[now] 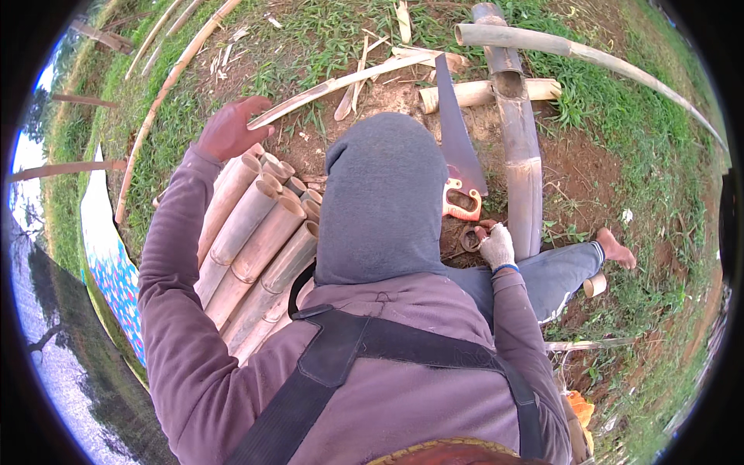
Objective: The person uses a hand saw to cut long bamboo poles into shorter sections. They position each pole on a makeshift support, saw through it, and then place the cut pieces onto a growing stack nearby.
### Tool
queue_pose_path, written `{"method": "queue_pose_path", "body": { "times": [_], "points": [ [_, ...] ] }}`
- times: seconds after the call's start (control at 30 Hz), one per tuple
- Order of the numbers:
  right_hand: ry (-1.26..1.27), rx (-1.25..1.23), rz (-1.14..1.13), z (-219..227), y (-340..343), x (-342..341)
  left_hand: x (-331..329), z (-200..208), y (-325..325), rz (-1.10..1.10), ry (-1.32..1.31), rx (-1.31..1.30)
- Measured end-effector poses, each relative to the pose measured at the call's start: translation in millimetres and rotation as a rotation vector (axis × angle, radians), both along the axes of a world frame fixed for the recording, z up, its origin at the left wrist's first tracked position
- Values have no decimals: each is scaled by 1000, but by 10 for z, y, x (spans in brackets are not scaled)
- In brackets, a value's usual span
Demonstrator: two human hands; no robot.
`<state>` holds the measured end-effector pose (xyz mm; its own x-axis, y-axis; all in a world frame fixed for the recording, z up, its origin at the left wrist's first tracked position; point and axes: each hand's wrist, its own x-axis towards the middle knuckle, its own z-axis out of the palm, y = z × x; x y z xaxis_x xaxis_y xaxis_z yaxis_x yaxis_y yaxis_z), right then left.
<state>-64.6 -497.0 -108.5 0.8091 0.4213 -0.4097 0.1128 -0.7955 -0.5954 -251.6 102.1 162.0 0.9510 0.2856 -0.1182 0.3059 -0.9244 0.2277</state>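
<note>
My left hand (229, 128) is bare and stretched out over the near end of a long split bamboo strip (341, 81), fingers apart and holding nothing. Below it lies a stack of cut bamboo tubes (260, 232). My right hand (496, 246) wears a white glove and is curled around a short brown bamboo ring (469, 239) on the ground. Just above that hand lies a hand saw (457, 143) with an orange handle (463, 201). A thick bamboo pole (518, 147) lies to the right of the saw.
A grey hood and purple sleeves fill the middle of the view. My bare foot (616, 249) rests on red soil, with a small bamboo offcut (594, 285) near it. Long bamboo culms (589, 54) and offcuts (480, 93) lie on the grass. A patterned sheet (112, 271) lies at left.
</note>
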Motion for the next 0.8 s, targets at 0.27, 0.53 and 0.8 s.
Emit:
{"method": "queue_pose_path", "body": {
  "times": [0.27, 0.53, 0.8],
  "points": [
    [69, 15, -81, 163, 83, 26, 3811, -468, -1290, -252, -148, 171],
    [387, 168, -160, 264, 100, 202, 5102, -1329, -1480, -219, 108, 93],
    [189, 585, -322, 835, 617, 1354, 3486, -347, -1296, -344, 111, -132]
  ]
}}
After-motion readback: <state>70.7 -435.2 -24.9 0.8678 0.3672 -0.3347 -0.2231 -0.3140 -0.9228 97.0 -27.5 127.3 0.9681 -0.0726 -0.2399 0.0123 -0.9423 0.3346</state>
